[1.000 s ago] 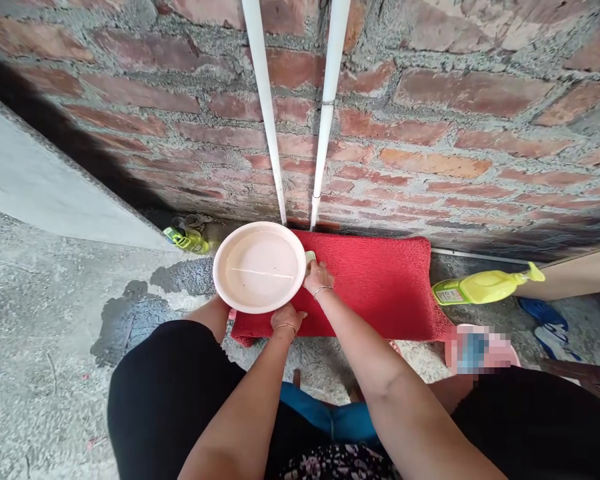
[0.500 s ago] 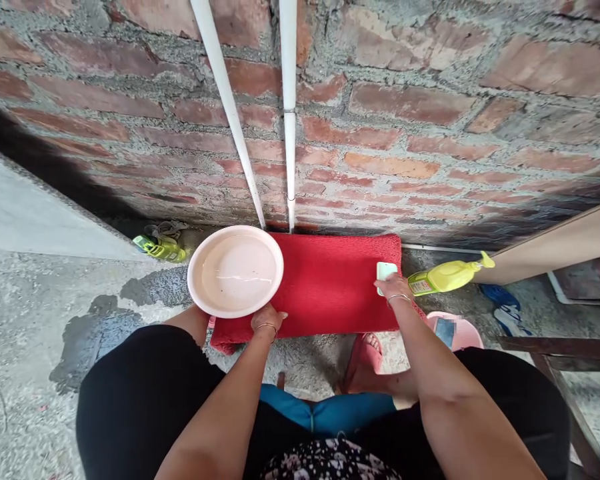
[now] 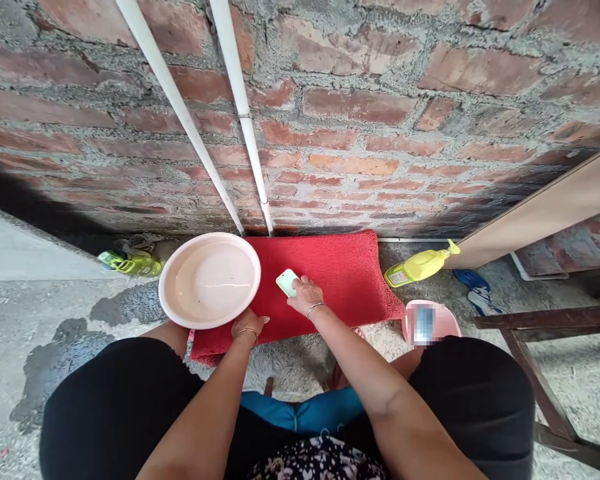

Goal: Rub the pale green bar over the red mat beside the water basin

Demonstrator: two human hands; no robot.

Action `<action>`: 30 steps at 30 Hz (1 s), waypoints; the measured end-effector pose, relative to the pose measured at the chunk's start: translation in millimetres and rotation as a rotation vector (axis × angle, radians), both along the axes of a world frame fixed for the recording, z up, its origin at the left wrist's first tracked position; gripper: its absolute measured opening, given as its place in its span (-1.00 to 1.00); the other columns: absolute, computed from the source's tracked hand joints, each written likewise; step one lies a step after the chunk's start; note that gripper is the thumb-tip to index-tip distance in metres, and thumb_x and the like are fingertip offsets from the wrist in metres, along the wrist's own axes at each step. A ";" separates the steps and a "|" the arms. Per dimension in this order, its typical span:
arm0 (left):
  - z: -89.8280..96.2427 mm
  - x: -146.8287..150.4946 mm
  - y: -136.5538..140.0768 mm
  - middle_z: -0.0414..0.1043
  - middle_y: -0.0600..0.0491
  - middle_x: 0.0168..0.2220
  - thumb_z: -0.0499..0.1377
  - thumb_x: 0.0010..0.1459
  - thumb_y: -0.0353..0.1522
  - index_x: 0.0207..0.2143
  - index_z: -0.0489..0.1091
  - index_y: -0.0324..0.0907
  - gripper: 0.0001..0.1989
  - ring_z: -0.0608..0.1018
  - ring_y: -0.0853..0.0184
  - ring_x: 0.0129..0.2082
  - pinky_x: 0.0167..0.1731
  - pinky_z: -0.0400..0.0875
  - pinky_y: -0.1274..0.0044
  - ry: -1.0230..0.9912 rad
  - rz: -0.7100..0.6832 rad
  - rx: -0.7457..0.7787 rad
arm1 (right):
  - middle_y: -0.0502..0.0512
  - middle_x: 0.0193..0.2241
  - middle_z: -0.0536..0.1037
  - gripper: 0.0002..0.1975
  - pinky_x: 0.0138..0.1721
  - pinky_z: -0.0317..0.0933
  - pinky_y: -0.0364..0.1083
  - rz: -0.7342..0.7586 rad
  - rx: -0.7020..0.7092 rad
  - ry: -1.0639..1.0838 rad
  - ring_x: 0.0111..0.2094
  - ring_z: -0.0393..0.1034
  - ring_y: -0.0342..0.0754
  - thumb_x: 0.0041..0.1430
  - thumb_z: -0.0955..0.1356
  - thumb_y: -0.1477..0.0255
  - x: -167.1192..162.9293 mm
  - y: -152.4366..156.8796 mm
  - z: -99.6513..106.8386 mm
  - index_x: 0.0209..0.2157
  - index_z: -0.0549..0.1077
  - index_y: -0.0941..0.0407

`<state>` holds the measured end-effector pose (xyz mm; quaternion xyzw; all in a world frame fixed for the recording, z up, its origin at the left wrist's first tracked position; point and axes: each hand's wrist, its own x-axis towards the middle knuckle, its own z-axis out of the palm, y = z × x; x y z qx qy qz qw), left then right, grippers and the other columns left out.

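Observation:
A wet red cloth (image 3: 330, 267) lies spread over a low flat support in front of me. My right hand (image 3: 306, 295) grips a pale green scrub brush (image 3: 287, 283) and presses it on the middle of the cloth; the brush's underside is hidden. At the cloth's left end stands a pale pink basin (image 3: 220, 277) with water in it. My left hand (image 3: 246, 325) rests on the cloth's front edge, against the basin's near rim. Its thumb points out to the right, while its other fingers are mostly hidden by the rim.
A yellow pump bottle (image 3: 417, 267) leans beyond the cloth's right end. Nearby are a pink tub (image 3: 447, 319) and a dark wooden frame (image 3: 517, 320). Another yellow-green bottle (image 3: 137, 264) is at left. Two white pipes (image 3: 247, 140) run down the brick wall (image 3: 360, 103).
My right hand has moved the brush left along the cloth, from its right end to the middle. My left hand stays by the basin. The whole view has shifted slightly.

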<state>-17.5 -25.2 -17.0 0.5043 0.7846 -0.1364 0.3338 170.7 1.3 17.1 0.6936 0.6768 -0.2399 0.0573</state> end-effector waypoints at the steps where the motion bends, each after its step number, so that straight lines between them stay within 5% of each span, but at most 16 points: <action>1: 0.0 0.2 0.5 0.24 -0.24 0.12 0.22 -0.13 -0.07 0.06 0.24 -0.23 -0.29 0.34 0.04 0.08 -0.04 0.28 0.35 -0.001 -0.002 -0.008 | 0.09 -0.10 0.31 -0.54 -0.20 0.15 -0.09 -0.028 -0.012 -0.019 -0.13 0.30 0.00 -0.11 0.36 0.20 9.5 0.1 -0.8 -0.11 0.34 0.01; 9: 4.1 0.8 -0.6 0.22 -0.24 0.13 0.22 -0.10 -0.09 0.07 0.22 -0.24 -0.29 0.34 0.06 0.09 -0.04 0.27 0.38 -0.013 -0.023 -0.012 | 0.15 -0.10 0.33 -0.56 -0.22 0.19 -0.07 -0.506 -0.101 -0.183 -0.18 0.35 0.00 -0.06 0.33 0.18 189.0 -34.2 3.5 -0.13 0.35 0.07; 13: 8.3 2.1 -2.2 0.22 -0.22 0.13 0.22 -0.09 -0.10 0.08 0.22 -0.22 -0.30 0.34 0.06 0.08 -0.03 0.27 0.37 -0.011 -0.018 -0.003 | 0.29 -0.13 0.33 -0.52 -0.25 0.22 0.03 -0.778 -0.138 -0.291 -0.20 0.37 0.11 -0.04 0.31 0.16 231.5 -51.2 19.6 -0.12 0.36 0.15; 18: 5.8 1.4 -3.6 0.20 -0.21 0.15 0.21 -0.10 -0.09 0.08 0.22 -0.22 -0.30 0.30 0.08 0.12 0.00 0.24 0.39 -0.010 -0.019 0.019 | 0.19 -0.13 0.33 -0.56 -0.20 0.19 -0.04 -0.644 0.010 -0.150 -0.19 0.36 0.03 -0.03 0.32 0.16 168.4 -20.1 25.3 -0.13 0.35 0.09; 21: 3.6 1.1 -4.5 0.20 -0.21 0.15 0.21 -0.09 -0.08 0.10 0.18 -0.22 -0.27 0.30 0.09 0.12 0.00 0.24 0.40 -0.005 -0.012 0.018 | 0.03 -0.11 0.32 -0.55 -0.19 0.17 -0.11 -0.426 0.040 -0.026 -0.20 0.34 -0.07 -0.09 0.36 0.13 86.9 15.2 13.9 -0.13 0.34 -0.04; 25: 2.0 1.7 -4.9 0.24 -0.20 0.13 0.22 -0.10 -0.09 0.10 0.18 -0.19 -0.28 0.33 0.09 0.09 -0.01 0.24 0.39 0.003 -0.006 0.009 | 0.09 -0.10 0.30 -0.51 -0.20 0.16 -0.09 -0.032 0.038 0.035 -0.17 0.31 -0.01 -0.05 0.34 0.14 -8.8 50.8 1.9 -0.06 0.29 -0.01; 27: 0.9 1.6 -4.8 0.23 -0.21 0.13 0.22 -0.10 -0.09 0.09 0.19 -0.20 -0.29 0.33 0.07 0.09 -0.01 0.24 0.37 0.011 -0.004 0.009 | 0.13 -0.09 0.29 -0.50 -0.18 0.15 -0.06 0.067 0.041 0.012 -0.15 0.30 0.01 -0.04 0.34 0.16 -30.5 60.0 -0.6 -0.04 0.28 0.02; 30: 0.2 1.2 -4.3 0.20 -0.21 0.15 0.21 -0.10 -0.09 0.08 0.20 -0.21 -0.29 0.31 0.07 0.11 0.01 0.22 0.37 0.010 -0.002 0.008 | 0.14 -0.09 0.29 -0.50 -0.15 0.12 -0.03 0.094 0.033 -0.027 -0.16 0.30 0.03 -0.04 0.34 0.16 -21.1 65.2 -3.4 -0.04 0.28 0.03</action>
